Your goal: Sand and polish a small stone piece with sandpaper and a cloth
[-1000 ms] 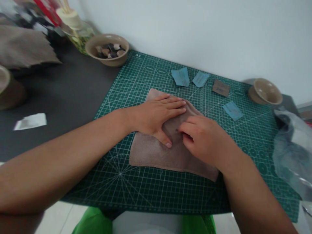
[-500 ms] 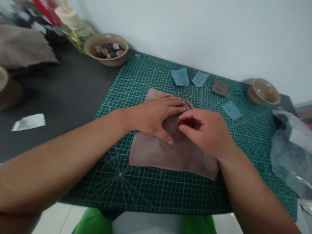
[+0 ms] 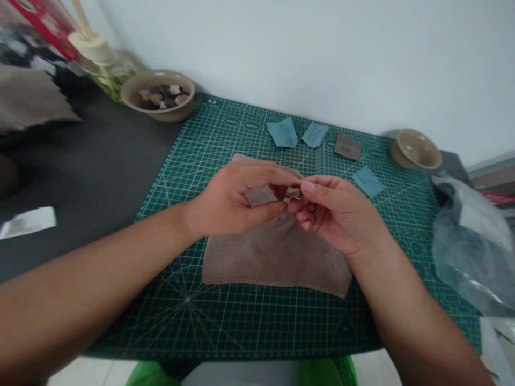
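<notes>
Above a pinkish-brown cloth [image 3: 273, 257] on the green cutting mat [image 3: 225, 321], both hands meet fingertip to fingertip. My right hand [image 3: 333, 212] is closed, its thumb and fingers pinching a small brownish piece [image 3: 294, 193]. My left hand [image 3: 241, 195] curves in from the left, thumb and fingertips closing at the same small piece. What the piece is cannot be made out, since the fingers cover most of it. The cloth lies flat under the hands, its upper part partly hidden by them.
A bowl of stones [image 3: 159, 96] stands at the back left near a reed diffuser [image 3: 96, 53]. Blue paper scraps [image 3: 282, 133] and a brown square [image 3: 348, 147] lie behind the cloth. At right are another bowl [image 3: 416, 150] and a clear plastic bag [image 3: 470, 246].
My left hand has lifted off the cloth, where it lay spread, and its fingertips now meet my right hand's. My right hand has turned palm upward. The camera view has shifted slightly.
</notes>
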{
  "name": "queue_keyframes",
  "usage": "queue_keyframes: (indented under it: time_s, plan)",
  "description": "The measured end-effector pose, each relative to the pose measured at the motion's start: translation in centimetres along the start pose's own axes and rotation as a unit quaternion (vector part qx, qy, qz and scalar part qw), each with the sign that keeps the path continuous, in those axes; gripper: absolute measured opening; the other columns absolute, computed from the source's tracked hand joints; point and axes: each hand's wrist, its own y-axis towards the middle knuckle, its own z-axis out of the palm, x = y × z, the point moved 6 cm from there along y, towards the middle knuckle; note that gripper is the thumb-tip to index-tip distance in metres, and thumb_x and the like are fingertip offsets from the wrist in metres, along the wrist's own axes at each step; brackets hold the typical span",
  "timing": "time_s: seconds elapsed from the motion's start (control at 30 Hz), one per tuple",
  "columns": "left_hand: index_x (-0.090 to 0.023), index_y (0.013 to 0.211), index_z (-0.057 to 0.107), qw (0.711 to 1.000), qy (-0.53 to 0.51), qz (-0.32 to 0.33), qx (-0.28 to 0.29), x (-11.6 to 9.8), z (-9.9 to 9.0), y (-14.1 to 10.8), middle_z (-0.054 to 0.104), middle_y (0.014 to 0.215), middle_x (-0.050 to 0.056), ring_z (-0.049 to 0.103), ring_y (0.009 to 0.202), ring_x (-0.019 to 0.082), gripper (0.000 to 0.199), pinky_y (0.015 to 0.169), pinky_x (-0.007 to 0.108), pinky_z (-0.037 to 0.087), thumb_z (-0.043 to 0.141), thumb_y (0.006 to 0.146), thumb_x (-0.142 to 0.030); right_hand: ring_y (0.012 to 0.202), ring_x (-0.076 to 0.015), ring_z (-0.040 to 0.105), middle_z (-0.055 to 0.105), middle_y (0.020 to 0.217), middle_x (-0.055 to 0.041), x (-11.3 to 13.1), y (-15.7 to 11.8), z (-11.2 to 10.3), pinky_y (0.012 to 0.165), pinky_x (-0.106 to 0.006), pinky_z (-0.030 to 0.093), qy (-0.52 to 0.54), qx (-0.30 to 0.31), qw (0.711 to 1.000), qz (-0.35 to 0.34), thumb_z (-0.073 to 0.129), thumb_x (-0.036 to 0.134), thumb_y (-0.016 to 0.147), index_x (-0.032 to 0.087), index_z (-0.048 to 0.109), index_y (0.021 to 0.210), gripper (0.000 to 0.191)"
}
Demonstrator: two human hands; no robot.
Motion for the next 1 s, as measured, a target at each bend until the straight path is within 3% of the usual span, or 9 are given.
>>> queue_keyframes:
  time_s: [0.23,0.27,0.33,0.43,0.53,0.67,0.77,0.87,1.0]
  plan:
    - [-0.026,0.101,0.073,0.999,-0.016,0.007,-0.028,-0.5,-0.3,0.3,0.079,0.098,0.004,0.076,0.088,0.018,0.014,0.078,0.028,0.059,0.073,0.088,-0.021,0.051,-0.0121,0.059,0.071,0.067,-0.0035,1.4,-0.3,-1.0,0.046,-0.023,0.046,-0.220,-0.059,0.969,-0.095,0.064,0.059,0.090,0.018,0.071,0.079,0.043]
    - [-0.026,0.101,0.073,0.999,-0.031,0.002,-0.035,-0.4,-0.4,0.2,0.080,0.099,0.004,0.076,0.088,0.019,0.013,0.077,0.029,0.060,0.074,0.088,-0.022,0.057,-0.0143,0.062,0.072,0.072,-0.0047,2.3,-0.5,-1.7,0.051,-0.026,0.049,-0.303,-0.101,0.938,-0.137,0.059,0.059,0.093,0.018,0.072,0.084,0.044]
    - [-0.027,0.099,0.074,0.996,-0.065,-0.018,-0.052,0.0,-0.5,0.0,0.080,0.097,0.004,0.076,0.087,0.020,0.012,0.075,0.031,0.061,0.076,0.087,-0.025,0.073,-0.0200,0.066,0.074,0.085,-0.0077,3.9,-0.9,-2.6,0.068,-0.034,0.053,-0.507,-0.187,0.814,-0.215,0.062,0.050,0.094,0.018,0.074,0.096,0.035]
    - [-0.026,0.098,0.075,0.990,-0.112,-0.057,-0.069,0.3,-0.4,-0.4,0.078,0.090,0.004,0.075,0.081,0.019,0.014,0.071,0.029,0.061,0.078,0.085,-0.025,0.094,-0.0289,0.064,0.070,0.105,-0.0148,3.4,-0.4,-2.7,0.086,-0.044,0.050,-0.723,-0.183,0.633,-0.207,0.071,0.036,0.087,0.014,0.072,0.109,0.031]
    - [-0.023,0.099,0.075,0.984,-0.150,-0.074,-0.061,0.2,0.0,-0.5,0.077,0.086,0.004,0.074,0.079,0.018,0.015,0.070,0.028,0.061,0.079,0.084,-0.026,0.094,-0.0297,0.063,0.067,0.099,-0.0153,1.9,0.4,-2.2,0.083,-0.043,0.049,-0.784,-0.120,0.588,-0.160,0.064,0.026,0.091,0.014,0.073,0.099,0.017]
    - [-0.022,0.097,0.075,0.980,-0.172,-0.087,-0.060,0.5,0.1,-0.6,0.077,0.087,0.004,0.074,0.076,0.016,0.014,0.068,0.025,0.060,0.079,0.084,-0.024,0.084,-0.0237,0.060,0.065,0.086,-0.0085,2.8,-0.4,-0.9,0.077,-0.037,0.046,-0.726,-0.121,0.642,-0.215,0.061,0.018,0.089,0.017,0.069,0.085,0.009]
    - [-0.021,0.096,0.075,0.982,-0.143,-0.110,-0.061,1.2,0.1,-0.9,0.079,0.085,0.004,0.074,0.072,0.016,0.013,0.065,0.024,0.059,0.077,0.083,-0.020,0.081,-0.0193,0.060,0.066,0.085,-0.0038,4.1,-1.6,-0.5,0.072,-0.032,0.045,-0.565,-0.117,0.774,-0.261,0.066,0.024,0.088,0.019,0.065,0.084,0.007]
    - [-0.024,0.093,0.074,0.994,-0.060,-0.083,-0.049,1.0,-0.1,-0.9,0.078,0.081,0.002,0.072,0.067,0.016,0.009,0.060,0.023,0.056,0.074,0.084,-0.024,0.084,-0.0180,0.060,0.065,0.091,-0.0025,3.6,-1.9,0.1,0.072,-0.030,0.048,-0.355,-0.030,0.902,-0.241,0.065,0.035,0.091,0.021,0.061,0.083,0.017]
    - [-0.023,0.080,0.067,0.998,0.063,-0.008,0.008,-0.2,0.6,-0.6,0.070,0.065,-0.001,0.062,0.052,0.011,0.007,0.049,0.022,0.043,0.065,0.087,-0.025,0.077,-0.0144,0.055,0.059,0.085,-0.0001,2.1,-1.2,0.9,0.068,-0.027,0.046,-0.277,0.034,0.941,-0.189,0.069,0.042,0.089,0.020,0.057,0.080,0.027]
